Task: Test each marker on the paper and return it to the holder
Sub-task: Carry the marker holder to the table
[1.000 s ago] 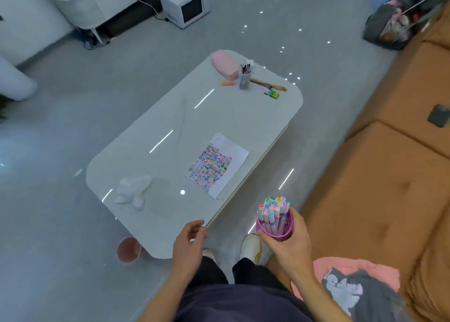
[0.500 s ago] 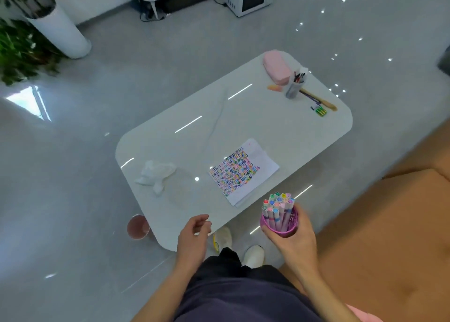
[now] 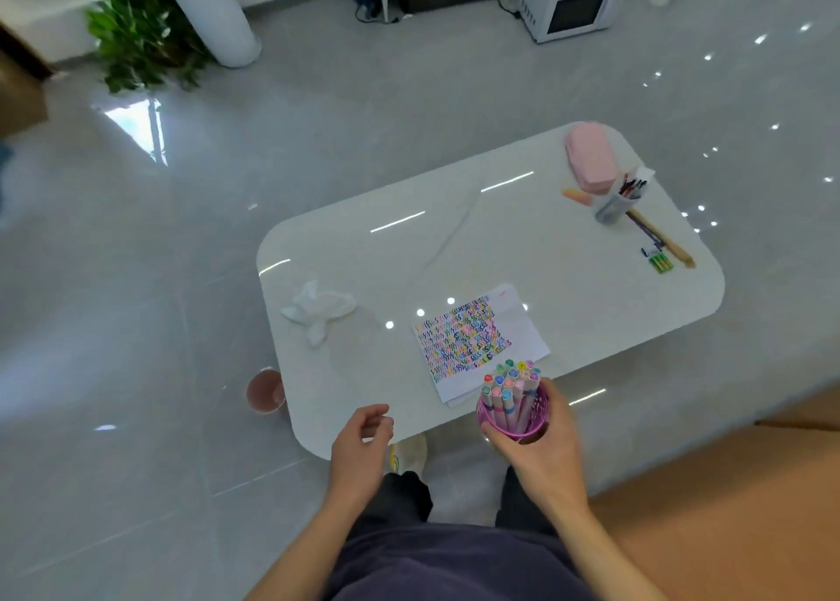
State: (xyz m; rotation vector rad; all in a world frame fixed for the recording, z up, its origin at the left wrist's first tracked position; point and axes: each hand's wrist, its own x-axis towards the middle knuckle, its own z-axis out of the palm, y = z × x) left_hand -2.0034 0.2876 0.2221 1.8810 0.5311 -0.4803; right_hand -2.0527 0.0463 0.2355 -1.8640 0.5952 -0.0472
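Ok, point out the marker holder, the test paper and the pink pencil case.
marker holder [image 3: 539, 407], head view, purple mesh wall.
paper [image 3: 520, 328], head view, blank right margin.
pink pencil case [image 3: 591, 159], head view, top face.

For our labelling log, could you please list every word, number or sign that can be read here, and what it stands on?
"S": repeated in coloured rows on the paper; it looks like test squiggles.
The label beside the green pack: too small to read.
On the markers in the holder: nothing legible.
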